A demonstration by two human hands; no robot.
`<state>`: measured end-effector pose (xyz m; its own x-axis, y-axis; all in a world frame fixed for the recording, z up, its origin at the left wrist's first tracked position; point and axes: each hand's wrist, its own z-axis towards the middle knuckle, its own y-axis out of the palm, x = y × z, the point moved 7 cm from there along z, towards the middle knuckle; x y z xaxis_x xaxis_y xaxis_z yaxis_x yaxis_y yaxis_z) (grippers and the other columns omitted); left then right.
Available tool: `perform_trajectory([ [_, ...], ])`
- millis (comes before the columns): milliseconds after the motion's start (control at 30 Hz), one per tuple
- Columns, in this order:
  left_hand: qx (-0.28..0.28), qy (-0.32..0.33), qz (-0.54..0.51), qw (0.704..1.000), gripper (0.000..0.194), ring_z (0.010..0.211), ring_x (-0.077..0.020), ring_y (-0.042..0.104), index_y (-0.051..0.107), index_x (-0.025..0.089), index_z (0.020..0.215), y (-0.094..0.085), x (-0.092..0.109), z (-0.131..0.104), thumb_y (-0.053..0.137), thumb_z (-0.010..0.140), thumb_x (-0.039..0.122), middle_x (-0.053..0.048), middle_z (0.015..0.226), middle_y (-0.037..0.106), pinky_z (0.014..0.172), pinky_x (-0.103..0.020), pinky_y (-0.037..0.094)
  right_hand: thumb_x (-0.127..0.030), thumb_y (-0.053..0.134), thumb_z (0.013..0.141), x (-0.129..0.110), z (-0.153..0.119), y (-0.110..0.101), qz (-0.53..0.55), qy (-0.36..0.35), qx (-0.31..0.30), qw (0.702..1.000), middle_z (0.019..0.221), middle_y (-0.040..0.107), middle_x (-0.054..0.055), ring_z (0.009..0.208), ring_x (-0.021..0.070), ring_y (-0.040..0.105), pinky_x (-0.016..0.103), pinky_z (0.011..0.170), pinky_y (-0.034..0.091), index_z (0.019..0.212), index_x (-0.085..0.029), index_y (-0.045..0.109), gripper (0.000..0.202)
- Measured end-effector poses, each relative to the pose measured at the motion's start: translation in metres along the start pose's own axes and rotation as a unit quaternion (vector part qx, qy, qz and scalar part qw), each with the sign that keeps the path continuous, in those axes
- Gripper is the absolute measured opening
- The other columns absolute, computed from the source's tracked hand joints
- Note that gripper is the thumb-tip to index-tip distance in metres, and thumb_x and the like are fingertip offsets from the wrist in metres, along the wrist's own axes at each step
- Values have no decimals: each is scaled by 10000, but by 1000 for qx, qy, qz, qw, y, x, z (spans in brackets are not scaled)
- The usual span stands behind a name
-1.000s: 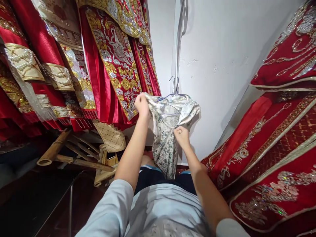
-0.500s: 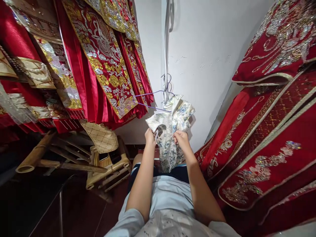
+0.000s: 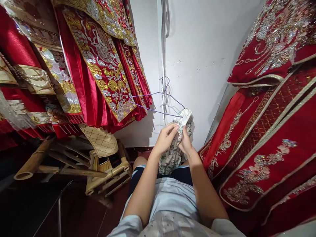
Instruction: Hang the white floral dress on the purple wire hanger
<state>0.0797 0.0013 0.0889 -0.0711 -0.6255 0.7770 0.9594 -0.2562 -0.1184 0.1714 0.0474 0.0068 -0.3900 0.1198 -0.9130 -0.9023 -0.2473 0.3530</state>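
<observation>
Head view: step in hand, judged: handling the floral garment (image 3: 170, 161) at one end of the purple hanger (image 3: 145, 95). Garment hangs low before the white wall (image 3: 197, 42), its top at the hanger's right end; left end bare. Left hand (image 3: 166, 137) and right hand (image 3: 185, 142) close together, fingers mostly closed, each pinching cloth. Further handling likely calls for a steady pinch and little pull on the thin hanger. Versus the preceding frame: hands nearer each other, cloth more bunched.
</observation>
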Motion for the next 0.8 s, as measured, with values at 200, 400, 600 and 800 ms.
perform_trajectory([
  [200,-53,-26,58,997,487,1374,-255,433,520,247,1348,-3,-2,10,423,992,565,-108,1480,473,1122,-374,349,-697,715,674,-15,-20,-3,29,70,-79,994,989,743,92,1031,322,681,418,833,558,1110,-242,670,632],
  [400,-322,-138,105,931,768,835,-210,603,661,149,867,30,-52,-5,200,937,759,-76,876,676,821,-333,489,-308,786,598,-56,-30,-17,-212,117,-217,946,639,628,2,581,160,575,267,548,437,710,-165,642,231],
  [600,-356,-177,340,852,518,590,-150,481,593,171,658,-35,-109,-40,562,816,663,-15,637,573,581,-260,383,-207,544,704,-99,-7,-58,-444,-28,-107,889,624,619,-8,609,163,566,253,554,403,667,-169,660,128],
  [800,-258,-184,453,834,372,693,-224,591,667,215,640,-139,-107,-29,596,773,555,-63,666,651,722,-296,430,-231,563,736,-93,45,-66,-472,-160,-17,867,1271,689,89,1114,293,635,417,977,471,1289,-201,662,562],
])
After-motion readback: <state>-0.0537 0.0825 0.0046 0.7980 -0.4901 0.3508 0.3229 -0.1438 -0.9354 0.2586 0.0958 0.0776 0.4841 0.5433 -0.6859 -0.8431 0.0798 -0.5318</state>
